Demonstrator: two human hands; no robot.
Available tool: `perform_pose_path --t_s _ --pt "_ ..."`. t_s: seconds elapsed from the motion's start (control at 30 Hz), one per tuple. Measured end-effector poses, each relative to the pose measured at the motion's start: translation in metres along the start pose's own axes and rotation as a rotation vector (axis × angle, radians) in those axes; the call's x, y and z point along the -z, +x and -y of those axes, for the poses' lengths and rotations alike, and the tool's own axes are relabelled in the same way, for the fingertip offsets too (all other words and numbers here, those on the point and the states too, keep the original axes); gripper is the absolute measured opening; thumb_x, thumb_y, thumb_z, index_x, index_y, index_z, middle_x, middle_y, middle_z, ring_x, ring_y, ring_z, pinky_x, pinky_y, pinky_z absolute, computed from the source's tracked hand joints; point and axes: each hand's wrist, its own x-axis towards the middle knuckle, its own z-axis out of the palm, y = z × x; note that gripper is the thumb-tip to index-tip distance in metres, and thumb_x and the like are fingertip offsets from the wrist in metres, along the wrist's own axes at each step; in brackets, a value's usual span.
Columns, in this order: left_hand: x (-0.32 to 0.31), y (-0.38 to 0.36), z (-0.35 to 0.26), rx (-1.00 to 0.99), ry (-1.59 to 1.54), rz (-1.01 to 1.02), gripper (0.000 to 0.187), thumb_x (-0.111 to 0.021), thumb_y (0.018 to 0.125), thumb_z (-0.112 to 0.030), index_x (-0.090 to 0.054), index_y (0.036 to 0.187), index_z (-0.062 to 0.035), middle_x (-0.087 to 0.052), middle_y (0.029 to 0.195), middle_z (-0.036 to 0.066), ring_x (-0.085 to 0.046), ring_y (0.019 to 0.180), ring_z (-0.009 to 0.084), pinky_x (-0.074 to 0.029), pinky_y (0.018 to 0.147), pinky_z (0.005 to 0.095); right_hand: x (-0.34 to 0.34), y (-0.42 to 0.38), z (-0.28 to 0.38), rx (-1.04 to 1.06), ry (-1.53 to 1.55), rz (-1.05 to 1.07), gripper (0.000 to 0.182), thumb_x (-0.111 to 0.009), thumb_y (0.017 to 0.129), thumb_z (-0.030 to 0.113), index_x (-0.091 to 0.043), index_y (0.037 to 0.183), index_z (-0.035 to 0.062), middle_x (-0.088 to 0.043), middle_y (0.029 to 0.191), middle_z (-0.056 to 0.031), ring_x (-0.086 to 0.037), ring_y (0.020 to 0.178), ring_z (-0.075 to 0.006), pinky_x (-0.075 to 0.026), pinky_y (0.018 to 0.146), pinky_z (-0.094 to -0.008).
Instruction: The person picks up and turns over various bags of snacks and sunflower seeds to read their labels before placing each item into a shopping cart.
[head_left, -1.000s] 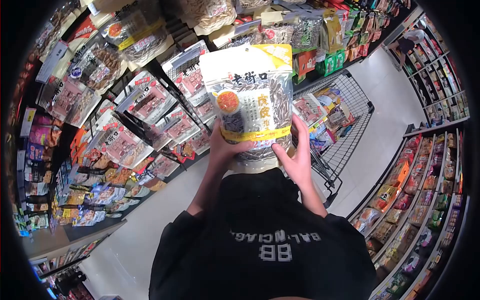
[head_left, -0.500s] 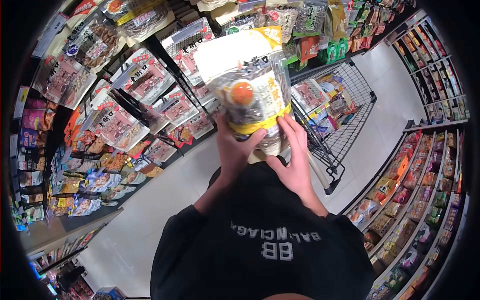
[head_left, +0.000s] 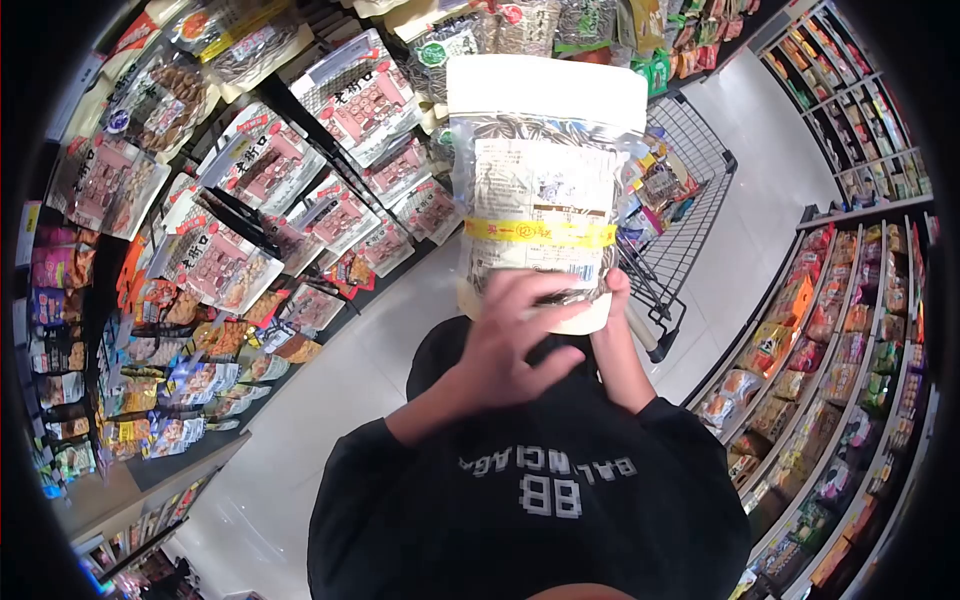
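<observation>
Holding: one snack pouch [head_left: 541, 190], upright, back label facing the camera, yellow band across its middle, raised before the chest. Left hand [head_left: 510, 345]: grip closed over the pouch's lower edge, fingers spread across the front. Right hand [head_left: 612, 305]: mostly hidden behind the pouch, grip clasping its lower right corner. Adjacent: shopping cart [head_left: 690, 190] just behind; shelf of hanging packets [head_left: 250, 210] to the left.
</observation>
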Motion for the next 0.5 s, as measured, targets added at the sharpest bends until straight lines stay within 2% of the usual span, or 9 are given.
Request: perform_pose_path --t_s 0.03,0.1,0.17,0.27,0.37,0.4,0.5 --pt "0.004 -0.005 0.009 -0.034 -0.040 -0.060 0.048 -0.071 0.069 -0.016 -0.060 0.115 -0.0064 -0.052 0.120 0.017 -0.049 0.107 0.0279 -0.037 0.093 0.0382 -0.001 0.000 0.002 -0.020 0.044 0.004 0.085 -0.074 0.069 0.027 -0.035 0.135 -0.0077 -0.051 0.128 -0.0248 -0.056 0.113 -0.0341 -0.046 0.097 -0.0451" --pt "0.016 -0.013 0.023 0.089 -0.020 -0.237 0.045 -0.071 0.069 -0.010 -0.059 0.112 -0.0041 -0.054 0.117 0.017 -0.052 0.105 0.0283 -0.040 0.092 0.0376 0.006 -0.001 0.003 -0.006 0.118 0.049 0.084 -0.074 0.069 0.027 -0.035 0.136 -0.0067 -0.050 0.130 -0.0242 -0.056 0.113 -0.0349 -0.046 0.097 -0.0465" --pt "0.018 -0.013 0.036 0.341 -0.100 -0.503 0.054 -0.070 0.070 -0.009 -0.052 0.120 -0.0018 -0.051 0.123 0.015 -0.048 0.113 0.0265 -0.037 0.098 0.0397 0.027 -0.005 0.000 0.030 0.134 0.059 0.086 -0.071 0.068 0.030 -0.034 0.138 -0.0038 -0.047 0.134 -0.0247 -0.052 0.117 -0.0384 -0.042 0.099 -0.0501" --pt "0.018 -0.007 0.060 0.504 -0.318 -0.479 0.066 -0.068 0.069 -0.006 -0.041 0.129 0.0000 -0.046 0.129 0.013 -0.043 0.121 0.0248 -0.035 0.102 0.0396 0.028 -0.007 -0.007 0.077 0.135 0.050 0.090 -0.071 0.066 0.032 -0.033 0.141 -0.0004 -0.044 0.137 -0.0242 -0.048 0.121 -0.0403 -0.039 0.101 -0.0524" --pt "0.010 -0.013 0.077 0.519 -0.464 -0.224 0.073 -0.070 0.071 -0.008 -0.033 0.134 0.0000 -0.041 0.133 0.011 -0.037 0.127 0.0228 -0.033 0.104 0.0380 0.030 -0.004 -0.012 0.084 0.087 0.058 0.094 -0.073 0.065 0.037 -0.032 0.142 0.0025 -0.041 0.140 -0.0221 -0.046 0.124 -0.0390 -0.037 0.103 -0.0519" --pt "0.002 -0.011 0.073 0.502 -0.726 -0.271 0.078 -0.074 0.072 -0.013 -0.030 0.135 -0.0004 -0.044 0.130 0.013 -0.039 0.125 0.0226 -0.034 0.103 0.0368 0.028 -0.002 -0.014 0.092 0.069 0.063 0.094 -0.073 0.065 0.038 -0.032 0.142 0.0026 -0.041 0.140 -0.0217 -0.045 0.124 -0.0386 -0.037 0.103 -0.0516" --pt "-0.002 -0.008 0.059 0.606 -0.746 -0.198 0.082 -0.078 0.069 -0.013 -0.031 0.135 -0.0004 -0.047 0.126 0.014 -0.044 0.122 0.0219 -0.037 0.101 0.0363 0.020 -0.001 -0.019 0.110 0.049 0.076 0.096 -0.074 0.066 0.044 -0.032 0.142 0.0031 -0.040 0.141 -0.0205 -0.045 0.124 -0.0374 -0.036 0.104 -0.0510"
